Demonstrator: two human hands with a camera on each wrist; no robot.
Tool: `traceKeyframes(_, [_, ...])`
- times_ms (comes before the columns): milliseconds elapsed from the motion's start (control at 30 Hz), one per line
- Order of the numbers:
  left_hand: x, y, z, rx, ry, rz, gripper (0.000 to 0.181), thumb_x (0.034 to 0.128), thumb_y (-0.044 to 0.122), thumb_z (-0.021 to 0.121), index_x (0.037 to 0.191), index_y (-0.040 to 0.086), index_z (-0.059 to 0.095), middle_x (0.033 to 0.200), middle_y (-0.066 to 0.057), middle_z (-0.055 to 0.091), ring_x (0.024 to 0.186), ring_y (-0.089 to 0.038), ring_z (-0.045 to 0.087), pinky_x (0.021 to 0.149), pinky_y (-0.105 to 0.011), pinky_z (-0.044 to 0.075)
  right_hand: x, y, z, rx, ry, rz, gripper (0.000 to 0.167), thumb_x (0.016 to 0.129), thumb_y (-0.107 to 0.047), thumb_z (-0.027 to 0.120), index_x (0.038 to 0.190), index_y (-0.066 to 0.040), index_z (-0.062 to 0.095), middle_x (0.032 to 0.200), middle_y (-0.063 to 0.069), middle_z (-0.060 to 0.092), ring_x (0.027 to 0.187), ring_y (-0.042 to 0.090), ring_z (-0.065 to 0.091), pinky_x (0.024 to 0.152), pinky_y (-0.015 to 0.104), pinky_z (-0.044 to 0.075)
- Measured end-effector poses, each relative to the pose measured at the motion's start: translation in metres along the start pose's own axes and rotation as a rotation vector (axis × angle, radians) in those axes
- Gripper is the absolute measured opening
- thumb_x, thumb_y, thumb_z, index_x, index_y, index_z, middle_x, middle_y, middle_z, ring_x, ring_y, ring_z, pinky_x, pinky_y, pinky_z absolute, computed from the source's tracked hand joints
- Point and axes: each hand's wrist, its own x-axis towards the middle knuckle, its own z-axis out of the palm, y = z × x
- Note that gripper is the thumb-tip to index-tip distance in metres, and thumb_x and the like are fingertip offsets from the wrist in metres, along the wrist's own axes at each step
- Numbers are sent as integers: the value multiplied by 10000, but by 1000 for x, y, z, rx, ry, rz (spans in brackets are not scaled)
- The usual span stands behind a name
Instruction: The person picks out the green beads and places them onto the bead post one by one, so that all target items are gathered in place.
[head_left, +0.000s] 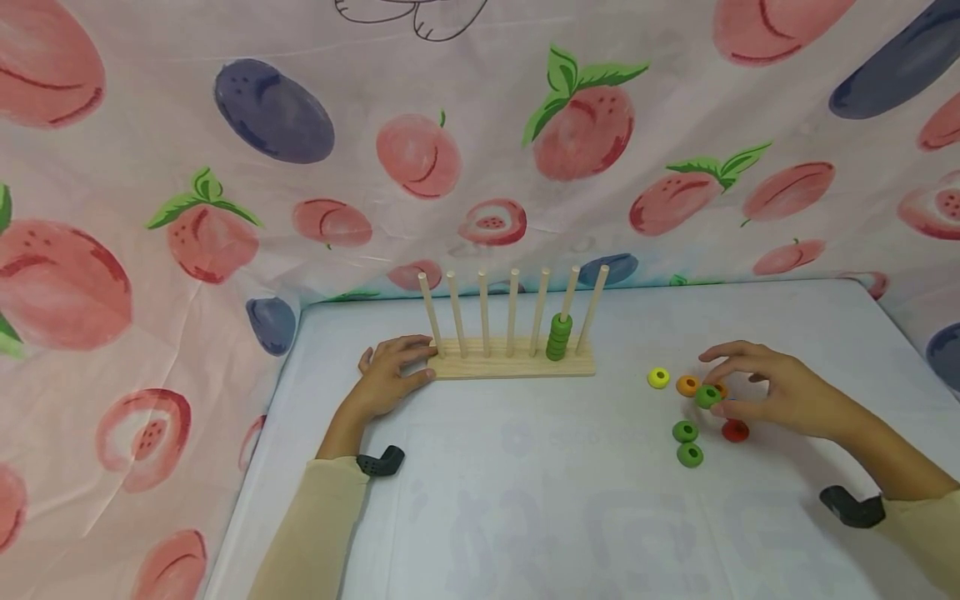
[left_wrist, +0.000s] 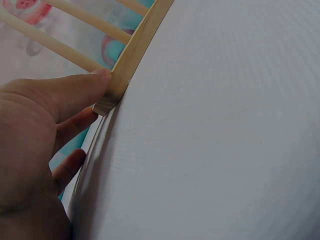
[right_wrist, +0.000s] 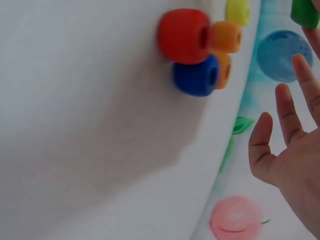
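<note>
A wooden peg rack (head_left: 510, 369) with several upright pegs stands toward the back of the table. Several green beads (head_left: 558, 337) are stacked on its second peg from the right. My left hand (head_left: 390, 379) grips the left end of the rack's base; in the left wrist view the thumb (left_wrist: 85, 90) lies on the base's front edge. To the right, my right hand (head_left: 780, 390) pinches a green bead (head_left: 707, 396) above the loose beads. That held bead (right_wrist: 305, 12) shows only partly at the top corner of the right wrist view, with the other fingers spread.
Near the right hand lie a yellow bead (head_left: 658, 377), orange beads (head_left: 687, 385), a red bead (head_left: 736, 430) and two green beads (head_left: 686, 432). A blue bead (right_wrist: 197, 77) shows in the right wrist view. Behind the white table (head_left: 525, 483) hangs a fruit-print cloth (head_left: 480, 83).
</note>
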Motion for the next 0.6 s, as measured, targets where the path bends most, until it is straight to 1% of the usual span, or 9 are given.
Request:
traceKeyframes(67, [0, 0, 0, -1, 1, -3, 448, 953, 329, 728, 1375, 190, 666, 1542, -27, 499, 1467, -368, 304, 1142, -706, -85, 3, -3, -2, -14, 29, -16, 278, 800, -279, 890, 1022, -367, 747, 1323, -22, 610, 1210, -12, 441, 833, 366, 515])
traceKeyframes(133, [0, -1, 0, 2, 0, -5, 446, 955, 328, 726, 1375, 191, 666, 1543, -25, 498, 1468, -366, 303, 1142, -705, -84, 6, -6, -4, -24, 56, -31, 293, 792, -269, 897, 1020, -371, 745, 1314, -47, 610, 1189, -126, 393, 827, 285, 506])
traceKeyframes(167, [0, -1, 0, 4, -1, -5, 445, 957, 328, 724, 1376, 191, 665, 1543, -27, 498, 1468, -367, 303, 1142, -706, -82, 8, -8, -6, -22, 65, -40, 294, 794, -259, 895, 1023, -365, 745, 1314, -55, 606, 1188, -160, 369, 831, 257, 495])
traceKeyframes(233, [1, -1, 0, 8, -4, -8, 444, 961, 333, 719, 1380, 200, 663, 1545, -18, 496, 1470, -360, 301, 1144, -701, -80, 11, -12, -9, -21, 78, -54, 299, 800, -243, 889, 1038, -352, 745, 1317, -66, 596, 1202, -173, 351, 836, 208, 470])
traceKeyframes(433, [1, -2, 0, 16, -12, -17, 437, 973, 349, 702, 1385, 211, 658, 1546, 1, 492, 1470, -342, 303, 1151, -688, -79, 21, -26, -18, 33, 104, -34, 326, 802, -189, 877, 1068, -329, 751, 1319, -62, 615, 1209, -95, 417, 862, 100, 400])
traceKeyframes(500, [1, -2, 0, 16, -12, -15, 434, 975, 347, 699, 1384, 206, 659, 1545, -1, 494, 1469, -343, 303, 1150, -690, -80, 24, -30, -21, 37, 114, -29, 324, 808, -188, 870, 1079, -323, 754, 1315, -56, 628, 1193, -102, 427, 861, 79, 381])
traceKeyframes(600, [1, -2, 0, 17, -12, -15, 431, 978, 348, 696, 1383, 206, 660, 1545, -3, 494, 1470, -343, 302, 1150, -690, -78, 29, -36, -24, 29, 124, -23, 315, 826, -205, 858, 1100, -323, 754, 1290, -50, 654, 1165, -129, 435, 862, 80, 370])
